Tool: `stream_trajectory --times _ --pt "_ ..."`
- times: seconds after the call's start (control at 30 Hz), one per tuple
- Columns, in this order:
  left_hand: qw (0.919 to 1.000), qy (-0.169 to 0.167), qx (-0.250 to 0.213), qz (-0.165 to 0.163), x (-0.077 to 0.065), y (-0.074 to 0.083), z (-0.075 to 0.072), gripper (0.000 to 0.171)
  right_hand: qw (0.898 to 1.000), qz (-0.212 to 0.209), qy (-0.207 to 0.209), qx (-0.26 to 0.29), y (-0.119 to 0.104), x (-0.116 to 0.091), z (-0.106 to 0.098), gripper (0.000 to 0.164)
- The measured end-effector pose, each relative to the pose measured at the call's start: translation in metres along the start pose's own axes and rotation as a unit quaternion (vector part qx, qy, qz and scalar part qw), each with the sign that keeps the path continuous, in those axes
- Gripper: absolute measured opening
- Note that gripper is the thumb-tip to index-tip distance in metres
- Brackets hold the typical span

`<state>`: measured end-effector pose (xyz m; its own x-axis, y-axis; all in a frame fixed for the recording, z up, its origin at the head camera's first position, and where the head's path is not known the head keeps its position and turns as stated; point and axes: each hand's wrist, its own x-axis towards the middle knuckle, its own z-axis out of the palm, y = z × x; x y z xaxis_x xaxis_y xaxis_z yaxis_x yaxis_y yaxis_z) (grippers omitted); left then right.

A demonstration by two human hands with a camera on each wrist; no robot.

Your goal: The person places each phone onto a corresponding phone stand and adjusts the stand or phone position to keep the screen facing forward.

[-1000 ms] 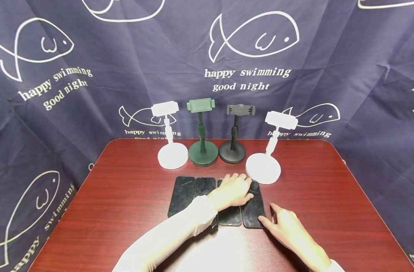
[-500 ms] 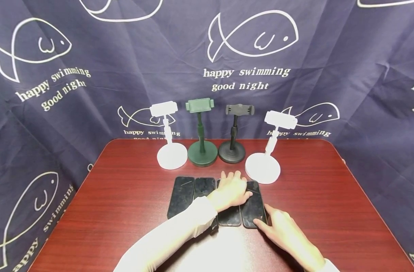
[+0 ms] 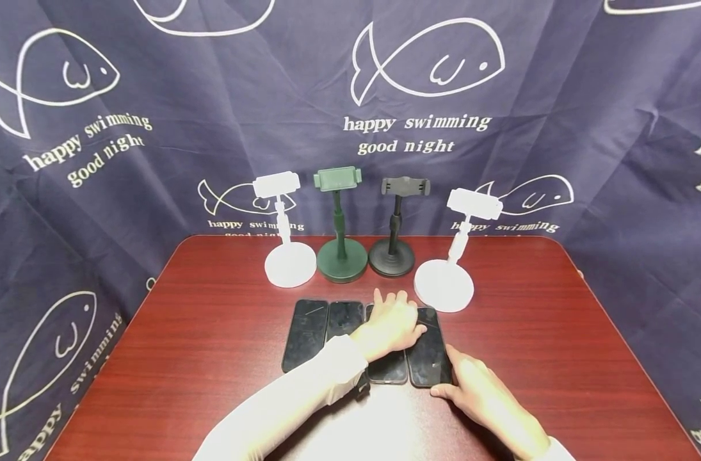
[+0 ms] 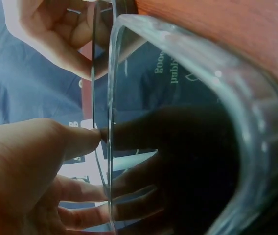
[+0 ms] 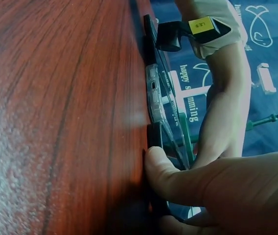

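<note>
Several dark-screened smartphones lie side by side, screens up, on the red-brown table. My left hand [image 3: 390, 323] lies palm down across the phone in the clear case [image 3: 387, 368], its fingers loosely spread toward the far end and its thumb over the rightmost phone [image 3: 428, 358]. In the left wrist view, the left thumb [image 4: 82, 141] is right at a phone's edge. My right hand [image 3: 479, 387] holds the rightmost phone by its near right corner, fingers along the right side and thumb [image 5: 161, 169] pressed against the near end. Its other fingertips are mostly hidden.
Behind the phones stand a white phone stand [image 3: 290, 264], a green one [image 3: 342, 259], a black one [image 3: 392, 257] and another white one [image 3: 444, 285]. Two more phones, left [image 3: 306, 336] and middle-left [image 3: 346, 318], lie beside the left forearm. A fish-print cloth [image 3: 304, 96] hangs behind.
My right hand has moved left onto the rightmost phone, and its thumb has slid from the screen to the near edge. The left hand has shifted slightly left.
</note>
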<state>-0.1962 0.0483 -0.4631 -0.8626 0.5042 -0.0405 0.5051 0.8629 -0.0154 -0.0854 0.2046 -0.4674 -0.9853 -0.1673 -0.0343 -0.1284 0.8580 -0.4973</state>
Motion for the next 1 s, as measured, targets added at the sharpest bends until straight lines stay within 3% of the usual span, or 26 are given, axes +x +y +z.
stream_trajectory --times 0.27,0.47,0.7,0.77,0.9,1.0 --pt "0.9989 0.038 0.018 0.021 -0.001 -0.001 -0.003 0.044 1.0 0.006 0.005 0.011 0.002 -0.001 0.002 0.068" --pt "0.9937 0.107 0.019 0.028 0.001 -0.005 -0.006 0.036 1.0 0.003 0.004 0.021 0.003 -0.001 0.0 0.071" --pt "0.9793 0.193 -0.016 0.058 0.003 -0.011 -0.005 0.029 1.0 0.008 0.0 0.023 0.002 -0.003 -0.001 0.075" --pt "0.9796 0.187 -0.037 0.063 0.001 -0.011 -0.006 0.029 1.0 0.004 0.002 0.019 0.001 -0.004 -0.001 0.077" --pt "0.9817 0.136 -0.126 0.044 -0.001 -0.013 -0.01 0.03 1.0 -0.002 0.009 0.01 0.0 -0.007 -0.001 0.073" --pt "0.9749 0.118 -0.183 0.045 -0.002 -0.014 -0.015 0.03 1.0 0.014 0.009 0.025 -0.001 -0.008 -0.003 0.061"
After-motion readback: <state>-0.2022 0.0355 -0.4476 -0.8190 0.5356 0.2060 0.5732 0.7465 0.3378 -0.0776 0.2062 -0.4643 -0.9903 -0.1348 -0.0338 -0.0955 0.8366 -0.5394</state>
